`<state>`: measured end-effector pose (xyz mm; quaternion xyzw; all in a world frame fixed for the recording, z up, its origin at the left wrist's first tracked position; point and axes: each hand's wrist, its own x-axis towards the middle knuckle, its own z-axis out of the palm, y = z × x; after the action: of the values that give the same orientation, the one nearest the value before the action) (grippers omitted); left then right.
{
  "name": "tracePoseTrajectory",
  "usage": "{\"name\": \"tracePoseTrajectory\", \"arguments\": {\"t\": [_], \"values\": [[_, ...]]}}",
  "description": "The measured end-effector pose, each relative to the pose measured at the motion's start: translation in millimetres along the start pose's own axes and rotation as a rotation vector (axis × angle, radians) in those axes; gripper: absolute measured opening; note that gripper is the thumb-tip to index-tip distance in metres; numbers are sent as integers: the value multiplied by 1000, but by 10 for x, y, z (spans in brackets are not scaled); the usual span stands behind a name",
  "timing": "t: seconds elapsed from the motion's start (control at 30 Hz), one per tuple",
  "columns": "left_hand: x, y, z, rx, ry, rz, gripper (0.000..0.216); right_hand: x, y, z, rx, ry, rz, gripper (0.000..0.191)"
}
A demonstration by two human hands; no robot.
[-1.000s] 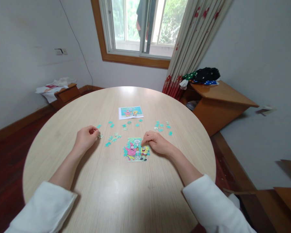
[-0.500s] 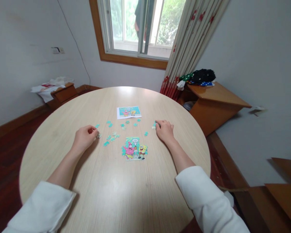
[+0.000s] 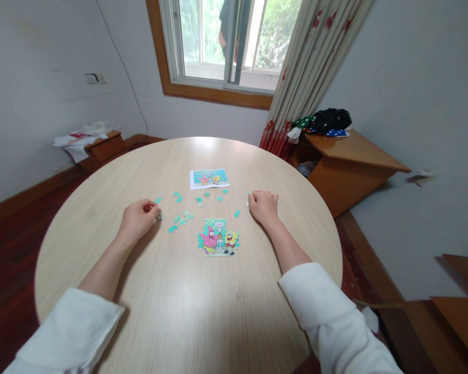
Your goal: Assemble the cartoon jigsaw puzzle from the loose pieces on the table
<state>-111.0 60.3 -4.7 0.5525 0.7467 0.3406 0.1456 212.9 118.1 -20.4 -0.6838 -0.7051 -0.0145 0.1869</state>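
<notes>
A partly built cartoon jigsaw (image 3: 218,237) lies on the round wooden table (image 3: 187,311) between my hands. My left hand (image 3: 137,219) rests curled to its left, fingertips pinched beside a loose piece (image 3: 160,215). My right hand (image 3: 263,205) lies curled over the group of teal pieces at the right, hiding them; its fingertips press on one. Several loose teal pieces (image 3: 181,218) are scattered behind the jigsaw. A printed reference picture (image 3: 209,178) lies farther back.
A low wooden cabinet (image 3: 351,161) with a heap of clothes (image 3: 323,122) stands right of the table, by a curtain (image 3: 308,67). A small wooden unit with papers (image 3: 97,143) sits at the left wall. A person stands outside the window (image 3: 228,31).
My right hand left the jigsaw's top right corner and moved right and back onto the teal pieces there. My left hand stayed put.
</notes>
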Motion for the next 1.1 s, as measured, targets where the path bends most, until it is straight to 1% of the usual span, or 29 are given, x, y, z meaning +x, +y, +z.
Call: {"name": "tracePoseTrajectory", "arguments": {"t": [0.17, 0.5, 0.73, 0.8, 0.9, 1.1], "values": [[-2, -8, 5, -7, -8, -4, 13, 12, -5, 3, 52, -15, -11, 34], [-12, 16, -11, 9, -24, -4, 12, 17, 1, 14, 59, 0, 2, 32], [-4, -7, -10, 17, -33, -8, 13, 26, 59, 34, 114, 7, -1, 32], [3, -25, -2, 4, -27, 1, 13, 32, 85, 40, 149, 34, -1, 32], [11, -41, 4, -20, -15, 7, 13, 46, 130, 48, 214, 114, 14, 30], [3, -29, -13, -20, 2, 0, 12, 91, 254, 49, 289, 198, 99, 29]]}}
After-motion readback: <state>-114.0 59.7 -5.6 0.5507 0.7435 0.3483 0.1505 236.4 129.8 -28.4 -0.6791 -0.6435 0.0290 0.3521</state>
